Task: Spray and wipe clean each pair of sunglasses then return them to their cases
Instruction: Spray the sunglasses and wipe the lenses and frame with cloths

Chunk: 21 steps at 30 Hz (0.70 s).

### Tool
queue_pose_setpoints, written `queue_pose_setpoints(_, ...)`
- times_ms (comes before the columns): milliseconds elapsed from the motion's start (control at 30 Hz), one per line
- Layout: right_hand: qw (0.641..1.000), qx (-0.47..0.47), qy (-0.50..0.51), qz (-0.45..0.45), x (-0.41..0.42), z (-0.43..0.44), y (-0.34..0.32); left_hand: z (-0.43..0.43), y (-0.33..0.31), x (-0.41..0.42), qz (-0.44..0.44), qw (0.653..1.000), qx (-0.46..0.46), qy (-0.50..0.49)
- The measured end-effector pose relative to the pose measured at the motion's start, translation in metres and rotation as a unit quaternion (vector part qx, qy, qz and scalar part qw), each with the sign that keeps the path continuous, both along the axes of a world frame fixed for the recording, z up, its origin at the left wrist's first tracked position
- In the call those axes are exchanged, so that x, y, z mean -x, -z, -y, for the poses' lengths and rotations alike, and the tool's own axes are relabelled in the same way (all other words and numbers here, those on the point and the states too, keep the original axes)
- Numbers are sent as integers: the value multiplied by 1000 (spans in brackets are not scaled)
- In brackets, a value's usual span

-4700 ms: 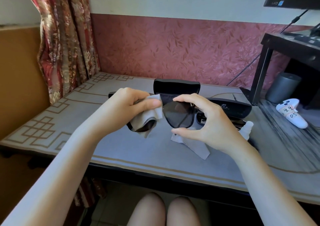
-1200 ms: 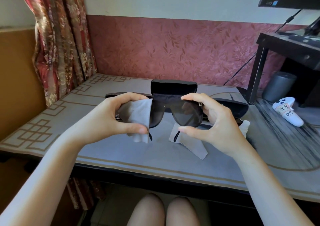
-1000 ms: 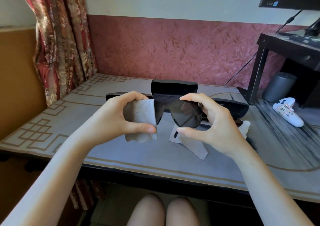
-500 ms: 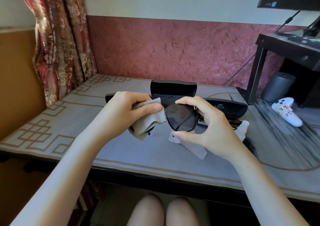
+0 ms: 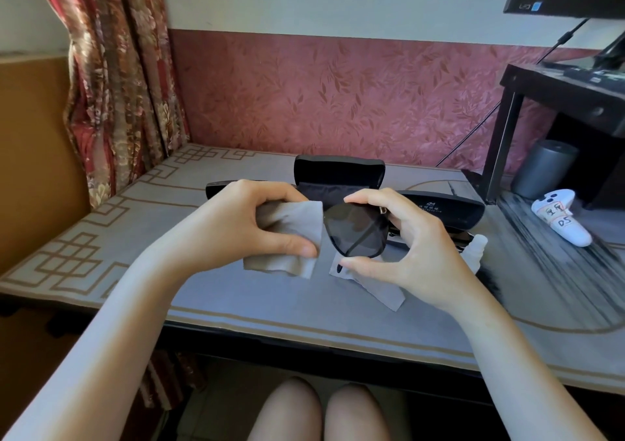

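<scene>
Above the table I hold a pair of black sunglasses (image 5: 355, 230). My right hand (image 5: 406, 241) pinches the right lens rim between thumb and fingers. My left hand (image 5: 243, 227) pinches a grey cleaning cloth (image 5: 294, 237) over the left lens, which the cloth hides. Behind the hands stands an open black case (image 5: 338, 173) with its lid up. A second black case (image 5: 446, 210) lies to its right. A second grey cloth (image 5: 378, 288) lies flat on the table under my right hand. A white spray bottle (image 5: 475, 249) lies beside my right wrist.
The table (image 5: 236, 305) has a grey patterned cover; its front edge is near my knees. A white game controller (image 5: 561, 220) and a grey cylinder (image 5: 541, 173) sit at the right under a black stand (image 5: 558, 95). A curtain (image 5: 115, 78) hangs at the left.
My left hand has shifted the cloth across the left lens, spreading it flatter than half a second ago. My right hand has kept its hold on the right lens.
</scene>
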State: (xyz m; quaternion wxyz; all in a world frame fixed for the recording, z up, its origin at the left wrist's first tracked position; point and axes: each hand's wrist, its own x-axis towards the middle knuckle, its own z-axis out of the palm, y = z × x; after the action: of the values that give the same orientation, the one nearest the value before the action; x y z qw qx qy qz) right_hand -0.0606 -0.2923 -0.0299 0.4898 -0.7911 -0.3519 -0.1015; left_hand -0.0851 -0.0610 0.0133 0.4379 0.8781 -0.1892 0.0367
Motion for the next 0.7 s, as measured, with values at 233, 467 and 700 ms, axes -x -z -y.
queue_pose_setpoints(233,1000,-5,6,-5,-1,2,-2,-18,-1,0,-11,999,29,-13)
queue_pose_setpoints(467,999,-25,0,-23,-2,-1,1,-28,6,3,-8,999,45,-26)
queue_pose_setpoints(700,1000,-12,-6,-22,-1,-1,-1,-21,3,-3,4,997,35,-65)
